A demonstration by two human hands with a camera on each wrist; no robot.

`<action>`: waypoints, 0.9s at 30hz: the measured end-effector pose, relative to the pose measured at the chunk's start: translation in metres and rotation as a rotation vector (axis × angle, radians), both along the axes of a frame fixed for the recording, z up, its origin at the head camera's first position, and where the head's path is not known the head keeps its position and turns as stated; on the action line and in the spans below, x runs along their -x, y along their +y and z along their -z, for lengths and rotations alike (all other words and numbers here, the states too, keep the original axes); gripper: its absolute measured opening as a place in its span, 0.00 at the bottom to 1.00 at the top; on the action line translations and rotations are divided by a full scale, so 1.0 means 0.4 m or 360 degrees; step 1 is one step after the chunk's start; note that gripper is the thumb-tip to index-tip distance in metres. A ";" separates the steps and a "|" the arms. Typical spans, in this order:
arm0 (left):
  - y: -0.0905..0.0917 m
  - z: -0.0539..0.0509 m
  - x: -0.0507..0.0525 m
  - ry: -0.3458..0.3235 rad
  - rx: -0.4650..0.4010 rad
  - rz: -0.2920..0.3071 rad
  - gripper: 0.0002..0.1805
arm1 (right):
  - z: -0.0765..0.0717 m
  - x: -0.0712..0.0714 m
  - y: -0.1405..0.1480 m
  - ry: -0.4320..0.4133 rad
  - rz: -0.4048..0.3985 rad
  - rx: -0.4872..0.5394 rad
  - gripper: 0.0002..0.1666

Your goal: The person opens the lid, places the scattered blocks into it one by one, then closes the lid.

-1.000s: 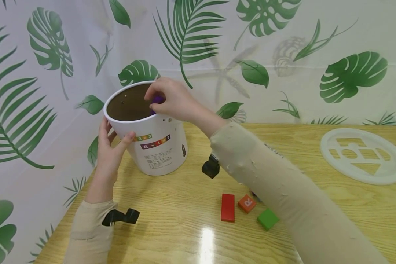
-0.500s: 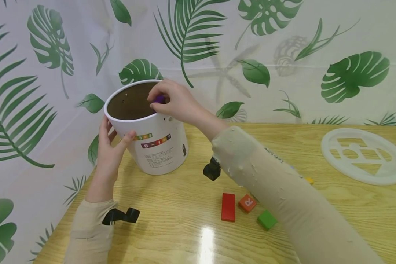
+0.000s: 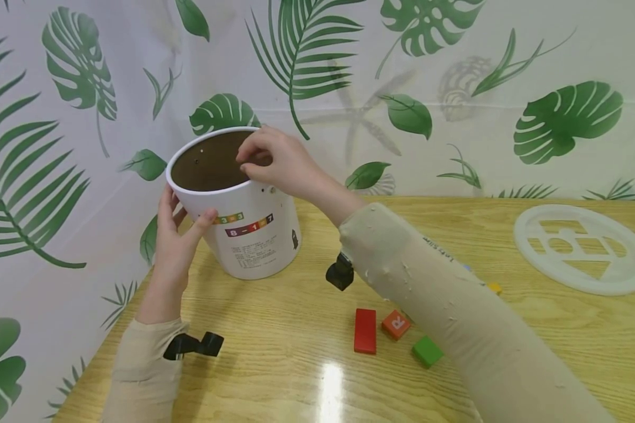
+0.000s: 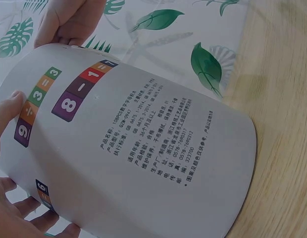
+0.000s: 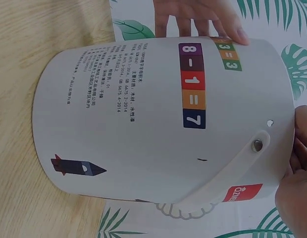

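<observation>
Bucket (image 3: 254,252) clasped by left grip (image 3: 176,244); right grip (image 3: 278,158) loosely curled, nothing seen held; work seemingly part-done, blocks (image 3: 395,325) left on bench (image 3: 264,346).

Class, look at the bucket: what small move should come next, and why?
Perhaps move the right grip away from the white bucket toward the red block: no block shows between its fingers, the left grip holds the bucket, and that block lies uncovered on the table.
</observation>
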State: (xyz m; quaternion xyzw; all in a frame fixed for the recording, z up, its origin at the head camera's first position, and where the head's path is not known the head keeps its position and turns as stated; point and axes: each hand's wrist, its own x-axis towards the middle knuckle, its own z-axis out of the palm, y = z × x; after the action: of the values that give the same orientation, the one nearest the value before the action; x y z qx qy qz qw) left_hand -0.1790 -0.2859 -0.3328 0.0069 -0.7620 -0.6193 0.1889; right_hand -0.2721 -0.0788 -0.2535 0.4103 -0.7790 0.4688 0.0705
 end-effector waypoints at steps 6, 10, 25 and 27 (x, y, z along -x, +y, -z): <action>-0.002 -0.001 0.001 -0.0014 -0.0023 0.0008 0.50 | 0.018 -0.001 0.001 0.0158 -0.0014 0.0104 0.05; -0.002 0.000 -0.001 0.0004 -0.0034 0.0023 0.50 | 0.029 -0.009 0.007 0.0269 -0.0027 0.0181 0.05; -0.002 0.002 0.002 0.0007 -0.0039 0.0026 0.50 | 0.080 -0.095 0.112 0.0114 -0.0280 0.0198 0.10; -0.002 0.002 0.001 0.0005 -0.0039 0.0020 0.50 | 0.095 -0.107 0.127 0.0100 -0.0290 0.0140 0.11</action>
State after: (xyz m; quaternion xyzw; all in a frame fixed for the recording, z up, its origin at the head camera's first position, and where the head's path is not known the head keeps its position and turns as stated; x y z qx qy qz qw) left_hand -0.1796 -0.2868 -0.3336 0.0034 -0.7542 -0.6298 0.1861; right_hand -0.2292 -0.0280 -0.2913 0.4905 -0.7146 0.4938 0.0701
